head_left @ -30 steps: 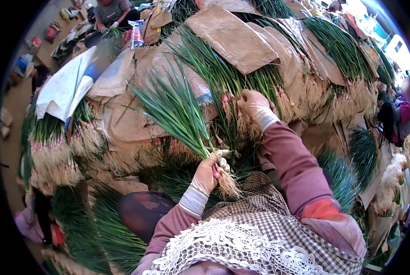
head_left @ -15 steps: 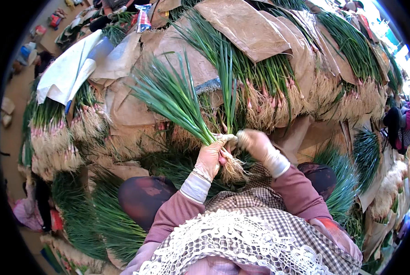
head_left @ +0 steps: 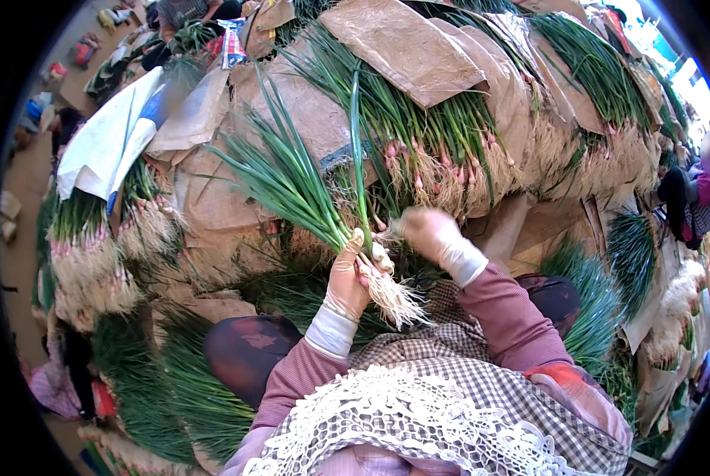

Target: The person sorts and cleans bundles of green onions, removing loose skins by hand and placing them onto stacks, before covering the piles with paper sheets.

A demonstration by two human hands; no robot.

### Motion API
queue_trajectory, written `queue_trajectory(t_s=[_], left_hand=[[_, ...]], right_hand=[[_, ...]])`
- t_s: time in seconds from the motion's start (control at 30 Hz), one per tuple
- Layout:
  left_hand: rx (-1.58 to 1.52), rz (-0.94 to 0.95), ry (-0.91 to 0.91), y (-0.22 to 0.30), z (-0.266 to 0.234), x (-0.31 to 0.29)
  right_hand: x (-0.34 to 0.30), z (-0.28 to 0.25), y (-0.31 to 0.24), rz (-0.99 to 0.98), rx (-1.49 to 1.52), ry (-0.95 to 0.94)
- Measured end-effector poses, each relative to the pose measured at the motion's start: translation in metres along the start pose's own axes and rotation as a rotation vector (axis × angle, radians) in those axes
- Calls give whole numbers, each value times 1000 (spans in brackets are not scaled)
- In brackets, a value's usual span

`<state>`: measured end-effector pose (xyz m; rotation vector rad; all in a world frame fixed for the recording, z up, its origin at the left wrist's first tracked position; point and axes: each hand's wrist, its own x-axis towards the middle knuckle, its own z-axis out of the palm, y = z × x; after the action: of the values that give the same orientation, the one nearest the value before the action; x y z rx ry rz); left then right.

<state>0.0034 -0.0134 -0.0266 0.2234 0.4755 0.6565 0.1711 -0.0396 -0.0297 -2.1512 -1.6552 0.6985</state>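
My left hand [head_left: 346, 279], in a pale glove, is closed round a bunch of spring onions [head_left: 301, 193] just above its bulbs. The green leaves fan up and to the left, while the whitish roots [head_left: 394, 298] hang down to the right. One stalk [head_left: 358, 151] stands more upright than the others, its pale bulb end beside my left thumb. My right hand [head_left: 434, 236], also gloved, is just right of the bulbs, with its fingers curled and smeared by motion; whether anything is in them I cannot tell.
Ahead lies a long heap of spring onions [head_left: 442, 151], roots toward me, partly covered by brown sheets [head_left: 402, 51]. A white sheet [head_left: 101, 151] covers more on the left. Loose greens [head_left: 200, 369] lie beside my knees. Another person [head_left: 700, 198] is at the far right.
My right hand has moved slightly left and up, off the bulbs it was touching. The upright stalk now leans left, close to the bunch, and its pale bulb end shows.
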Motion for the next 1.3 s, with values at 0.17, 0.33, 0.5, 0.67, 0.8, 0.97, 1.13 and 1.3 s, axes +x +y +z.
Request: queue_trajectory(t_s=[0.17, 0.33, 0.5, 0.67, 0.8, 0.97, 1.13, 1.3], left_hand=[[131, -42, -208, -5, 6, -11], [284, 192, -406, 18, 28, -18], [133, -47, -189, 5, 1, 0], [112, -29, -178, 13, 3, -6], [28, -9, -233, 20, -11, 2], [302, -11, 0, 6, -11, 10], [312, 43, 112, -15, -16, 11], [297, -132, -57, -17, -5, -2]], right_hand=[[53, -43, 10, 209, -94, 229], [64, -76, 23, 201, 84, 630], [92, -68, 49, 438, -419, 84], [77, -94, 49, 132, 935, 73], [49, -79, 23, 176, 569, 27], [-26, -32, -20, -118, -4, 103], [-21, 4, 22, -21, 623, -16], [-5, 12, 11, 85, 1811, -497]])
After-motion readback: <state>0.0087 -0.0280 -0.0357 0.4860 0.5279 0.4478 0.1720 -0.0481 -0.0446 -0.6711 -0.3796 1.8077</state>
